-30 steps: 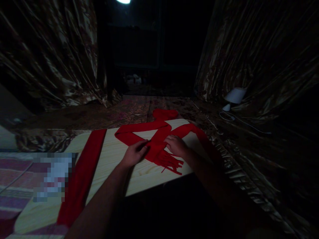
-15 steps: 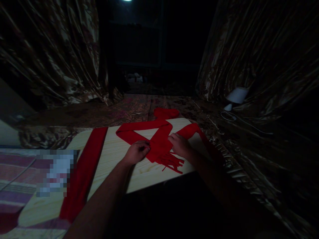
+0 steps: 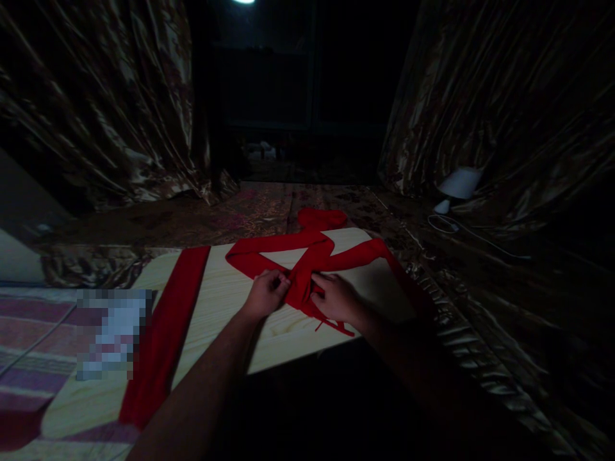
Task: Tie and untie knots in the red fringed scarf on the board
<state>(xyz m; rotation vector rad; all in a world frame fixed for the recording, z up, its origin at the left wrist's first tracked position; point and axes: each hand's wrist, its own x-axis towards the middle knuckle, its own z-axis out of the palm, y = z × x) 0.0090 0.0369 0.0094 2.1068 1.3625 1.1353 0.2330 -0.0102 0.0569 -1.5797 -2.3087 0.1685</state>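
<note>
Red scarf (image 3: pixel 300 291) on tabletop (image 3: pixel 218 294), lamp (image 3: pixel 460 184) well apart.

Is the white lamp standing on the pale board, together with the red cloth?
No, the red cloth lies partly on the pale board, but the white lamp stands off it, near a curtain.
</note>
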